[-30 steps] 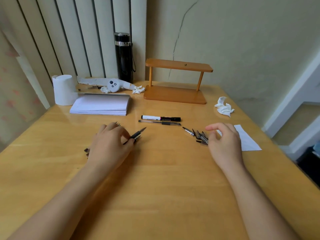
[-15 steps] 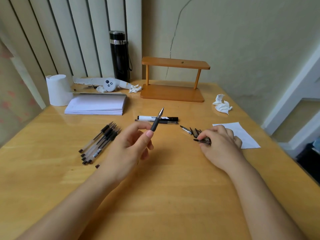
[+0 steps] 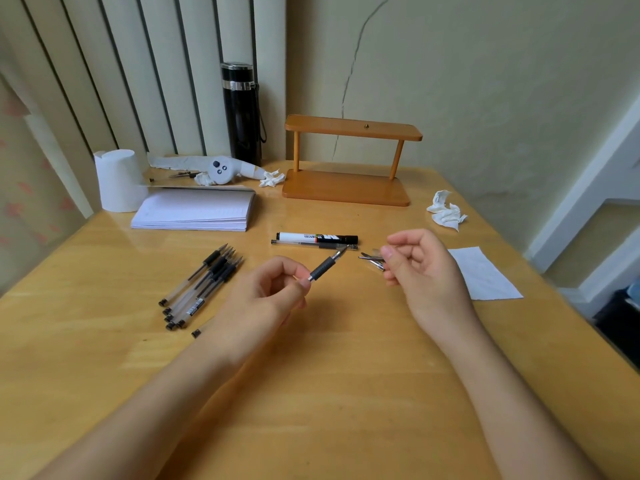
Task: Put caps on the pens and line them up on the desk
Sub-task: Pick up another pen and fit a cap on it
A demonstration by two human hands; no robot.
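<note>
My left hand (image 3: 266, 296) holds an uncapped black-grip pen (image 3: 323, 267) above the desk, its tip pointing up and to the right. My right hand (image 3: 422, 268) hovers close to that tip, its thumb and fingers pinched on a small pen cap that is mostly hidden. Just under it, loose pen caps (image 3: 371, 260) lie on the desk. Several uncapped pens (image 3: 204, 285) lie bunched at the left. A capped black-and-white marker (image 3: 317, 237) and a capped clear pen (image 3: 308, 244) lie side by side in the middle.
A wooden stand (image 3: 346, 188) and a black flask (image 3: 242, 112) are at the back. A paper pad (image 3: 197, 209) and a tissue roll (image 3: 119, 181) sit back left. A crumpled tissue (image 3: 446, 211) and a white sheet (image 3: 485, 273) lie right, near the desk edge.
My left hand picked one pen out of the bunch and carried it toward the middle. My right hand closed on the caps pile, then rose toward the pen's tip.
</note>
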